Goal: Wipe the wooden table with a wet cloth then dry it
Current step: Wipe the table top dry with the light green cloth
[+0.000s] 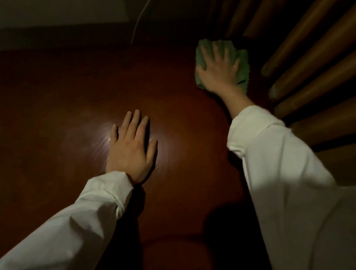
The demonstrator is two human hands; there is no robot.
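Observation:
A dark reddish wooden table [73,89] fills most of the view, with a bright glare near its middle. A green cloth [242,66] lies at the table's far right corner. My right hand [218,71] presses flat on the cloth with straight, spread fingers, covering most of it. My left hand [131,149] rests flat on the bare tabletop near the middle, fingers straight and holding nothing. Both arms wear white sleeves.
Several rounded wooden slats [310,65] fan out along the table's right side, close to the cloth. A thin white cord [139,19] hangs down at the back. A pale wall [56,5] lies beyond the table's far edge.

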